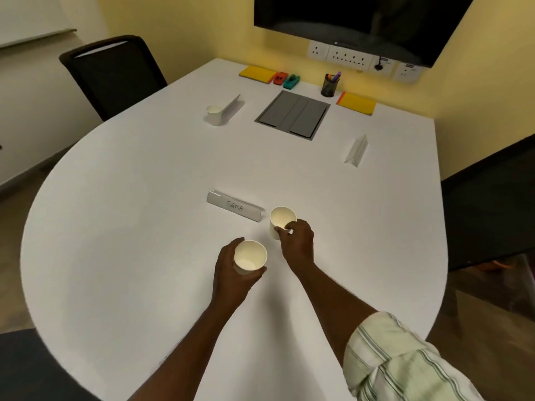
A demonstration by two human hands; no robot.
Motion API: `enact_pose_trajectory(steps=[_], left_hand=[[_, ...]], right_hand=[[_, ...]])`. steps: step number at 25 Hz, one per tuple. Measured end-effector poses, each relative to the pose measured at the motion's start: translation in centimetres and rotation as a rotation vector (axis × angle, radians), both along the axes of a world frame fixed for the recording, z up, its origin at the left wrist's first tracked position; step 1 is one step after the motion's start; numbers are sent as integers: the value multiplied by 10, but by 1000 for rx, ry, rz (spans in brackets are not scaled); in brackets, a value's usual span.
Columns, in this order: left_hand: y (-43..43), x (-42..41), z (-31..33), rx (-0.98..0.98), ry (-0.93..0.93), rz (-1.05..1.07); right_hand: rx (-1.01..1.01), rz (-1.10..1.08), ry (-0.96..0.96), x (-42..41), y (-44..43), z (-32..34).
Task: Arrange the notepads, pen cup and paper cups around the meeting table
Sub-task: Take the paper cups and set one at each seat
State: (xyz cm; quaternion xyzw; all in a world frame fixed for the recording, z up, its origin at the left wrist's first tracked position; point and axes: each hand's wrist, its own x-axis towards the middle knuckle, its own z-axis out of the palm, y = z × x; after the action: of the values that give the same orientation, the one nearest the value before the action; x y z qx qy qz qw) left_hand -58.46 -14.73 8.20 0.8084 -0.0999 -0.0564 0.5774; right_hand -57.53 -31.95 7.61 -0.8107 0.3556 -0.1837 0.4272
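My left hand [231,280] is wrapped around a white paper cup [250,256], held just above the white table [130,227] near me. My right hand [298,241] pinches the rim of a second paper cup [282,219], which stands beside the "SIGMA" name card [236,208]. A third paper cup [214,114] stands at the far left next to a folded name card [233,107]. Two yellow notepads lie at the far end, one at the left [257,73] and one at the right [357,103]. The black mesh pen cup [329,86] stands between them.
A grey cable hatch [292,114] is set into the table's middle. Another folded name card [356,150] stands at the right. Red [280,78] and teal [291,81] desk items sit by the left notepad. Black chairs stand at the far left [113,73] and right [489,209]. A screen [362,21] hangs on the wall.
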Motion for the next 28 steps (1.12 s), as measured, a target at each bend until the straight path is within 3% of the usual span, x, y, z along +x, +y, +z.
enact_pose_trajectory(steps=[11, 28], left_hand=[[-53, 46, -12, 36, 36, 53], [-56, 54, -21, 75, 49, 73]], right_hand=[[-32, 140, 82, 66, -37, -48], [35, 170, 181, 95, -52, -57]])
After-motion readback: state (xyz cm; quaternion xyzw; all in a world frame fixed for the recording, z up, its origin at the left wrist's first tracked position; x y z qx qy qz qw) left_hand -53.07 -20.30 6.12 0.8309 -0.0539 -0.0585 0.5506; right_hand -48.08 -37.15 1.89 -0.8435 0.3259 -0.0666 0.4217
